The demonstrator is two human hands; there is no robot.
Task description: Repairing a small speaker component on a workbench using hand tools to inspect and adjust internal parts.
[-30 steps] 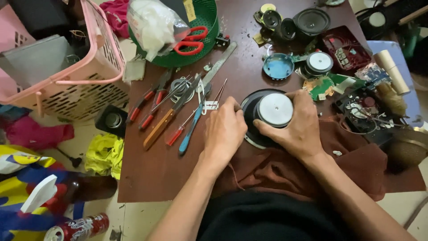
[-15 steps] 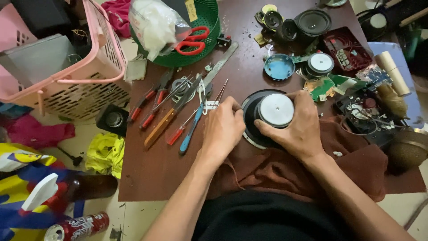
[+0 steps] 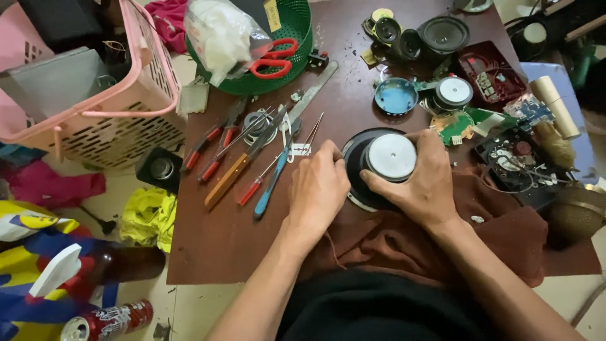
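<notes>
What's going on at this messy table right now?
A person is holding a round black speaker, magnet side up, with both bare hands on a brown table. The left hand presses against its left rim and the right hand wraps around its right side. It rests at the edge of a brown cloth. Screwdrivers lie to the left, with red scissors in a green basket beyond them.

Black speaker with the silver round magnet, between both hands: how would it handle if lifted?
The black speaker with the silver round magnet is probably heavy for its size, given that large metal magnet. Lying cone-down on the brown cloth, it looks stable. The thin cone is likely fragile, so lift by the rim.
</notes>
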